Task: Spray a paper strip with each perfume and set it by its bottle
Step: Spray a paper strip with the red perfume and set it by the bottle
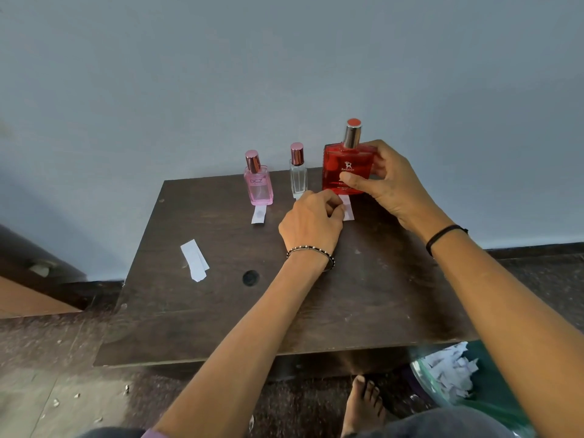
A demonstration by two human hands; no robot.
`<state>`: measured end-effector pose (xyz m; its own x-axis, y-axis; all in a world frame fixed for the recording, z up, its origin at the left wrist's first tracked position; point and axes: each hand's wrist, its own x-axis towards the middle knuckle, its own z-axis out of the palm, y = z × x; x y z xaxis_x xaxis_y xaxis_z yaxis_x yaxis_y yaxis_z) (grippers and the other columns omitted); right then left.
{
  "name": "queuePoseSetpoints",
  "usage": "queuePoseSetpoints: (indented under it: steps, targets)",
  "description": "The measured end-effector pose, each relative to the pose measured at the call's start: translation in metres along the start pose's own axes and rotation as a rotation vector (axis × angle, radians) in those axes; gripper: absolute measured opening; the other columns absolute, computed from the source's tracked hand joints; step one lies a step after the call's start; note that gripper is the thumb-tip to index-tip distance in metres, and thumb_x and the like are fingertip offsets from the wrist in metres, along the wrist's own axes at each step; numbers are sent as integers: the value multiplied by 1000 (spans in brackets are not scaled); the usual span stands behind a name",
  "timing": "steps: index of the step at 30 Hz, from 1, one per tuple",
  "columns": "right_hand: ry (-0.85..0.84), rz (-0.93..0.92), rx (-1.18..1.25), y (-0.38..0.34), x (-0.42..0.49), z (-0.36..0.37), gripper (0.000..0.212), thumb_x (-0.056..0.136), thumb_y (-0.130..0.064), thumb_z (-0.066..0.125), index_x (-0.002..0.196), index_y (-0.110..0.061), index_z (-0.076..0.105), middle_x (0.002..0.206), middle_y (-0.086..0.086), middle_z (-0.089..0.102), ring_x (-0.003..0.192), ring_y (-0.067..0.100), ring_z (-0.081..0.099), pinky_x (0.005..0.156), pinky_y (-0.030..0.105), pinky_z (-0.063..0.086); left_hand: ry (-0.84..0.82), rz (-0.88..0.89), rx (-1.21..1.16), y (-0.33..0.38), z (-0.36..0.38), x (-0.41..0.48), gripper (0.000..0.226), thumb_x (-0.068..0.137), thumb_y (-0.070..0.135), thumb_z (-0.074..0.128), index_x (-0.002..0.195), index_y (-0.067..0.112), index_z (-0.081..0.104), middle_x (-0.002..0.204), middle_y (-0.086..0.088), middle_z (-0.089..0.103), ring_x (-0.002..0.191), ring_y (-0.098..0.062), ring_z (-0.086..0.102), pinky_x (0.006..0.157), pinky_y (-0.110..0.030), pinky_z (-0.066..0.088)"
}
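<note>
Biggest risk right now, I'd say, is the red bottle: the right hand is wrapped around its side with the thumb pressed across the label, and it's sitting right at the back of the table close to the wall, so if that grip shifts on the smooth glass it could tip and knock the clear bottle standing just beside it. The other thing is the paper strip under the left hand, whose fingers are curled down pinching or pressing it flat right in front of the red bottle. It's light, flimsy paper, so lifting the hand carelessly could drag it away from its bottle or toward the clear one, which would muddle which scent is which. Materials-wise: 3 glass bottles, the red one big, flat and rectangular with a silvery collar and red cap, the clear one slim and tall with a rose metallic cap, and the pink bottle squat and square-shouldered with the same kind of cap. The pink one already has a strip lying at its base. Can't tell if the clear one has one, the left hand covers that spot. A few spare strips lie well apart on the left. The table is dark wood, scuffed and dusty.
</note>
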<state>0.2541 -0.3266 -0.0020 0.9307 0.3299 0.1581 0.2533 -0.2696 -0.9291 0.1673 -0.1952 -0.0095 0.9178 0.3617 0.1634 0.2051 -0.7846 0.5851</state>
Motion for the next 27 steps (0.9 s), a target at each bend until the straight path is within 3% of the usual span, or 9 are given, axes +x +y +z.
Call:
queuePoseSetpoints:
  steps: [2, 10, 14, 17, 20, 27]
  targets:
    - [15, 29, -1, 1, -2, -1, 58, 77, -33, 87, 125, -31, 54, 120, -16, 67, 113, 1, 63, 94, 22, 50, -17, 4, -8, 0, -2, 0, 14, 96, 37, 60, 103, 33, 72, 102, 5, 71, 89, -18, 67, 69, -32, 53]
    - [120, 175, -22, 6, -37, -10, 74, 79, -10, 87, 140, -15, 46, 139, 6, 61, 125, 17, 60, 109, 35, 47, -124, 15, -145, -4, -24, -11, 17, 94, 20, 60, 106, 24, 71, 102, 2, 71, 93, -17, 65, 81, -36, 56]
    - [198, 238, -57, 2, -62, -5, 70, 79, -8, 86, 137, -17, 48, 132, 2, 65, 112, 12, 63, 90, 18, 49, -129, 17, -221, -4, -40, -28, 17, 93, 15, 62, 106, 18, 73, 101, 0, 73, 94, -16, 66, 88, -38, 57]
    - [210, 258, -132, -5, -80, 7, 62, 81, -12, 85, 133, -19, 52, 115, -5, 69, 101, 9, 67, 75, 9, 43, -155, 21, -204, -8, -49, -41, 18, 94, 16, 61, 107, 20, 72, 102, 1, 73, 95, -14, 66, 89, -38, 57]
    - [166, 224, -240, -17, -98, 26, 56, 82, -19, 85, 128, -21, 54, 100, -13, 66, 81, -7, 62, 65, 5, 40, -155, 18, -173, -15, -57, -55, 18, 95, 18, 60, 108, 23, 71, 103, 4, 74, 94, -14, 67, 87, -37, 57]
    - [40, 134, -235, -54, -125, 82, 45, 86, -19, 80, 123, -25, 56, 99, -15, 67, 86, -10, 62, 59, 1, 46, -108, 65, -130, -41, -85, -74, 22, 94, 19, 59, 114, 23, 69, 106, 6, 74, 97, -14, 68, 84, -38, 58]
